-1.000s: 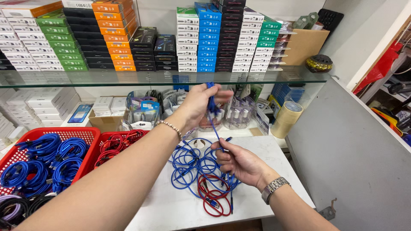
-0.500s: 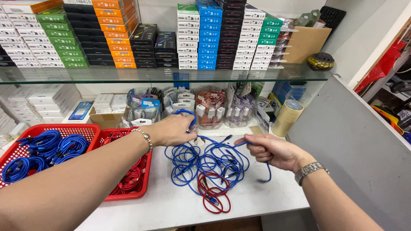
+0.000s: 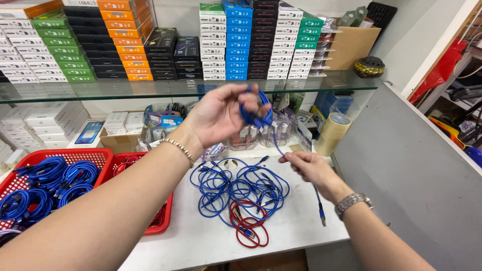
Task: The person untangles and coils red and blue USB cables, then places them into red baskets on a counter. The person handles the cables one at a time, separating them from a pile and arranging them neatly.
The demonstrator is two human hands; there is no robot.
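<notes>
The white table [image 3: 211,241] is showing its near edge at the bottom of the view, with bare smooth surface lying near the loose pile and to its right. On it, a loose pile of blue cables [image 3: 241,188] is lying in round loops, with a red cable [image 3: 248,223] coiled at its near side. To the left, two red perforated plastic baskets [image 3: 103,159] are sitting side by side, the left one holding bundled blue cables and the right one overhanging the table's near edge. The right hand [image 3: 311,168] is hovering just above the pile, pinching a thin blue cable [image 3: 261,118] between thumb and fingers; the free end is hanging past the table's right edge beside a grey panel [image 3: 416,170]. The left hand [image 3: 221,115] is raised well above the table, fingers closing around the coiled part of the same cable. Farther back, a roll of tan tape [image 3: 331,133] is standing near the panel. A glass shelf [image 3: 150,90] is spanning the far side, carrying stacked rectangular boxes [image 3: 236,40] in white, green, black, orange and blue
</notes>
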